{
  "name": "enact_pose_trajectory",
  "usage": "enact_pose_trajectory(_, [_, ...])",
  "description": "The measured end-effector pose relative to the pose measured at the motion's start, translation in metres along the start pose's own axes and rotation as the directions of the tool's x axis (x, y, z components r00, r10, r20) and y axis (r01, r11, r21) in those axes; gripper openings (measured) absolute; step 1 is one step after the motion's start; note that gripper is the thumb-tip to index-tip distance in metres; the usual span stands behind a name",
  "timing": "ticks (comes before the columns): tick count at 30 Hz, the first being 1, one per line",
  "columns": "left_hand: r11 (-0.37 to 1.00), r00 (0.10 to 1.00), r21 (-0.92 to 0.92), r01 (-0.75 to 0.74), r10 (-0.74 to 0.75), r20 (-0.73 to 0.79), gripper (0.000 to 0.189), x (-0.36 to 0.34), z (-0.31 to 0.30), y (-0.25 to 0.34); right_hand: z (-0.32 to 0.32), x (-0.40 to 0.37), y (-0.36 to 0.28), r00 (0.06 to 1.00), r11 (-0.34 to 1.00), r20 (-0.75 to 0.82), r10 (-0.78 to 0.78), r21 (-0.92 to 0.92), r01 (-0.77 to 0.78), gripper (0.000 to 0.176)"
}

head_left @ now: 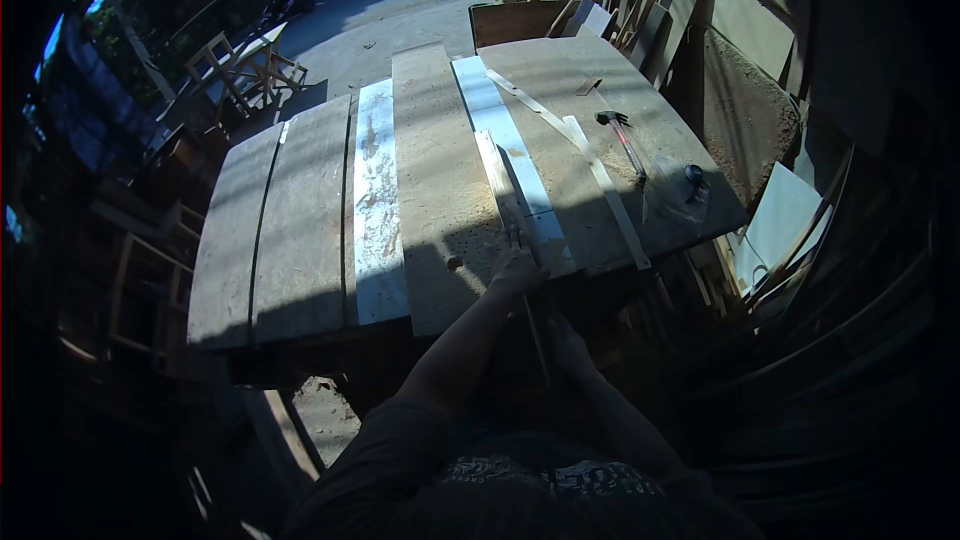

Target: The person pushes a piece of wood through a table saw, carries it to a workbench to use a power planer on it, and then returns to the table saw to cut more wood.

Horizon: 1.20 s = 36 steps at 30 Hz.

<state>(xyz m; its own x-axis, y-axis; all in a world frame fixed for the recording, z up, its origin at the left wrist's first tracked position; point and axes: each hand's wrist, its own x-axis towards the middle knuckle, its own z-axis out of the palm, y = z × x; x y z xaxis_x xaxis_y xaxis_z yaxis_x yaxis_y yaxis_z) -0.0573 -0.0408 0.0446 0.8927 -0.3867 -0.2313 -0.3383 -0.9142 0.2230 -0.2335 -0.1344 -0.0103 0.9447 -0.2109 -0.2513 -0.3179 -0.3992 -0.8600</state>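
Left hand (pixel 520 270), pressed together, pins wooden strip (pixel 500 180) at counter (pixel 300 240) edge; right hand (pixel 568 338) shadowed, grip unclear. Likely positioning; next move needs steadiness.

Dark short-sleeved shirt (pixel 400 450) with a pale printed pattern across the chest; forearms, left hand (pixel 520 270) and right hand (pixel 568 338) bare.

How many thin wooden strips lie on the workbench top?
3. One strip under the left hand at the front edge; a longer strip to its right, beside the hammer; a pale strip lying diagonally behind it. Others may be hidden in shadow.
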Motion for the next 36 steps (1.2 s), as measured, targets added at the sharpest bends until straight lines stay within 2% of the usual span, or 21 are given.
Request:
enact_pose_trajectory(5, [0.999, 1.000, -0.036, 0.005, -0.005, -0.013, 0.102, 0.010, -0.002, -0.004, 0.000, 0.010, 0.000, 0.999, 0.999, 0.010, -0.035, -0.002, 0.035, 0.054])
enact_pose_trajectory(9, [1.000, 1.000, 0.002, -0.001, 0.001, -0.024, 0.100, 0.018, -0.006, -0.007, 0.007, 0.025, 0.008, 1.000, 1.000, -0.010, -0.004, -0.019, 0.004, 0.054])
enact_pose_trajectory(11, [1.000, 0.999, 0.006, -0.015, 0.016, -0.037, 0.104, 0.021, -0.008, -0.008, 0.011, 0.034, 0.019, 0.999, 0.998, -0.008, -0.052, -0.044, 0.051, 0.059])
enact_pose_trajectory(14, [0.999, 0.996, -0.011, -0.040, 0.039, -0.076, 0.104, 0.030, 0.000, -0.014, 0.004, 0.030, -0.001, 1.000, 0.999, 0.016, -0.021, -0.025, 0.021, 0.059])
enact_pose_trajectory(23, [1.000, 0.999, -0.022, -0.014, 0.013, -0.048, 0.102, 0.035, -0.007, -0.014, 0.000, 0.034, -0.012, 0.999, 0.999, 0.036, -0.003, 0.043, 0.001, 0.057])
enact_pose_trajectory(30, [1.000, 1.000, -0.019, -0.001, 0.001, -0.028, 0.100, 0.041, -0.012, -0.016, 0.007, 0.046, -0.005, 1.000, 1.000, -0.019, -0.022, 0.005, 0.022, 0.054])
enact_pose_trajectory(36, [1.000, 0.998, -0.009, -0.007, 0.006, -0.065, 0.095, 0.036, 0.004, -0.020, 0.003, 0.047, -0.013, 1.000, 1.000, 0.006, -0.007, 0.019, 0.007, 0.053])
